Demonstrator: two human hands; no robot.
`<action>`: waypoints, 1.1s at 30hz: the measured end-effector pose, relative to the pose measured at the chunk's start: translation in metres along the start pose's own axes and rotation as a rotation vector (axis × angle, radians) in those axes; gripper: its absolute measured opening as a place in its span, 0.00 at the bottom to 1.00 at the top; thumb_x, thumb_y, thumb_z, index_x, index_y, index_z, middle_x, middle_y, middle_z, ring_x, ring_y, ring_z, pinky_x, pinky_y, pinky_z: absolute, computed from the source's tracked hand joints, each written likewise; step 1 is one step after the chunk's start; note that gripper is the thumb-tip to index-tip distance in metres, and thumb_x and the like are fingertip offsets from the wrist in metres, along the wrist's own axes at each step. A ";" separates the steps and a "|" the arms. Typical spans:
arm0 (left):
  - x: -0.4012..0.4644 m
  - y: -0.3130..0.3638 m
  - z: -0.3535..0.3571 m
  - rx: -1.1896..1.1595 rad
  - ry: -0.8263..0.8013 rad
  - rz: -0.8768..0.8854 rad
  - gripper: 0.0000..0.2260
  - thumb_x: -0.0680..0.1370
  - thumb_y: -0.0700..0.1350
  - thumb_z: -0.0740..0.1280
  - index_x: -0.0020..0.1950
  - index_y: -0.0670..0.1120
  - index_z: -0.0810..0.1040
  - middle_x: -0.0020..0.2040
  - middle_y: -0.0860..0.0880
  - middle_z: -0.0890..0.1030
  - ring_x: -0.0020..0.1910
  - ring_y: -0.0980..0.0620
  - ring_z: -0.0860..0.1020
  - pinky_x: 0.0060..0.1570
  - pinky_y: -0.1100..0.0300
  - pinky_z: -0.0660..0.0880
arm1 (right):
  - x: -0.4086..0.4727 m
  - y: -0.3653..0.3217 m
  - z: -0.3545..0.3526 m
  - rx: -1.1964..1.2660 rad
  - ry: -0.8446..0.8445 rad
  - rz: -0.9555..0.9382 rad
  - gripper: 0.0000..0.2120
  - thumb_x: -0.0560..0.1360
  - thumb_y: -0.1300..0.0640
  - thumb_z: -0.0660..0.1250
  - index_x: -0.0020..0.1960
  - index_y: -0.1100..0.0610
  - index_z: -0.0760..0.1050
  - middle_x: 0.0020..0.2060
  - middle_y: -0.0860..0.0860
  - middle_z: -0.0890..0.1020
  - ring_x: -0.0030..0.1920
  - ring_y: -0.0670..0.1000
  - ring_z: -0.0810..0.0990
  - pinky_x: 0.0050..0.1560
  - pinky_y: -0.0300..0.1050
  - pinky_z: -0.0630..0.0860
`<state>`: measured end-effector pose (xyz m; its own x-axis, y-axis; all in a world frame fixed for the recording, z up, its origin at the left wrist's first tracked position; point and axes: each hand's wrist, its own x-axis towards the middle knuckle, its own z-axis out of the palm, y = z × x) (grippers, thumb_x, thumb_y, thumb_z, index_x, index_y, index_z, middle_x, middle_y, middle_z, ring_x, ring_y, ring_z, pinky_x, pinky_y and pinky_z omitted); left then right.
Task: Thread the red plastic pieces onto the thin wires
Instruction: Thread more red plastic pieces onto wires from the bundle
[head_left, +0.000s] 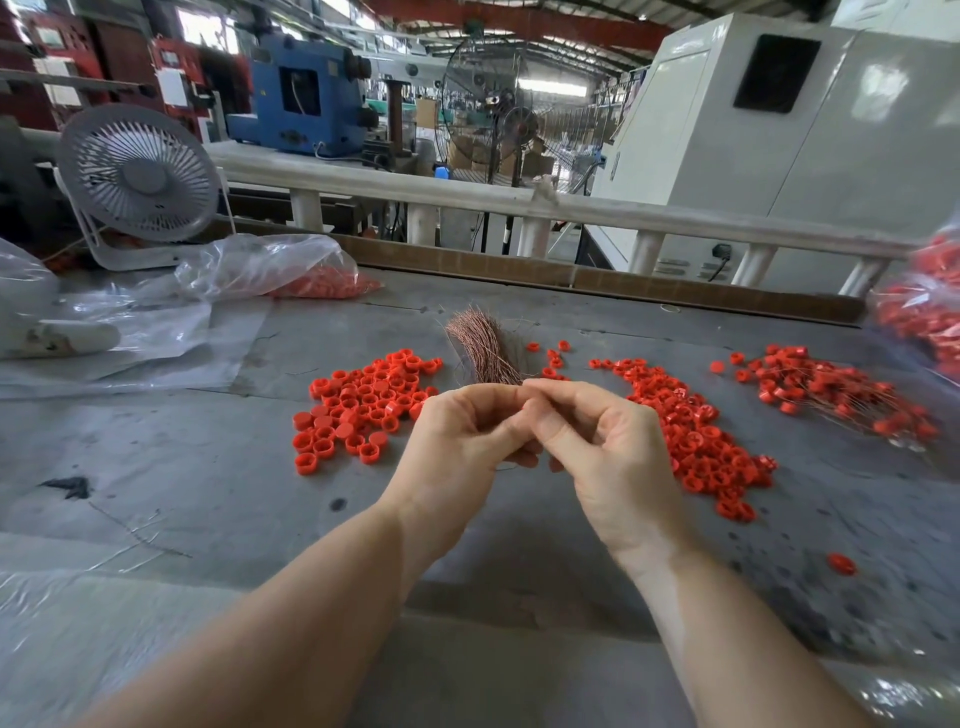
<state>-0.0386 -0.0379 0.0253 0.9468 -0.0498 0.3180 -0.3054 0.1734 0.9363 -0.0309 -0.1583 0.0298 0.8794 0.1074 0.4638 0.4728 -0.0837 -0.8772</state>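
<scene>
Grey and scuffed, the workbench (156, 467) carries everything. Both hands meet above its middle, the left hand (457, 436) and right hand (613, 447) with fingertips curled together; whatever they pinch is hidden, so I cannot tell. Just beyond the fingers lies a bundle of thin wires (485, 348). Red caps (358, 405) spread left of the hands, more red pieces (701, 441) right.
</scene>
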 end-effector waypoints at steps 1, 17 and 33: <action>0.000 0.000 0.000 -0.001 -0.001 0.005 0.06 0.74 0.36 0.67 0.49 0.38 0.81 0.38 0.43 0.83 0.35 0.54 0.78 0.35 0.66 0.75 | 0.001 -0.001 -0.001 0.019 -0.002 0.008 0.04 0.71 0.54 0.70 0.46 0.51 0.81 0.34 0.43 0.83 0.35 0.39 0.79 0.35 0.30 0.71; 0.000 0.004 -0.001 -0.022 0.002 -0.001 0.02 0.70 0.36 0.70 0.40 0.42 0.81 0.28 0.51 0.80 0.28 0.58 0.76 0.31 0.67 0.74 | 0.001 -0.001 -0.001 0.043 -0.016 0.031 0.08 0.69 0.52 0.67 0.45 0.51 0.82 0.33 0.45 0.84 0.32 0.40 0.77 0.31 0.34 0.71; 0.007 -0.002 -0.006 -0.432 0.031 -0.219 0.07 0.73 0.40 0.64 0.43 0.40 0.81 0.33 0.48 0.81 0.28 0.58 0.77 0.30 0.68 0.76 | 0.001 -0.004 -0.003 -0.140 0.097 -0.076 0.13 0.72 0.67 0.68 0.41 0.49 0.80 0.35 0.48 0.83 0.39 0.49 0.81 0.46 0.43 0.77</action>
<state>-0.0306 -0.0328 0.0247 0.9887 -0.1029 0.1093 -0.0341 0.5549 0.8312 -0.0319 -0.1608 0.0344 0.8389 0.0228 0.5438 0.5352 -0.2169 -0.8164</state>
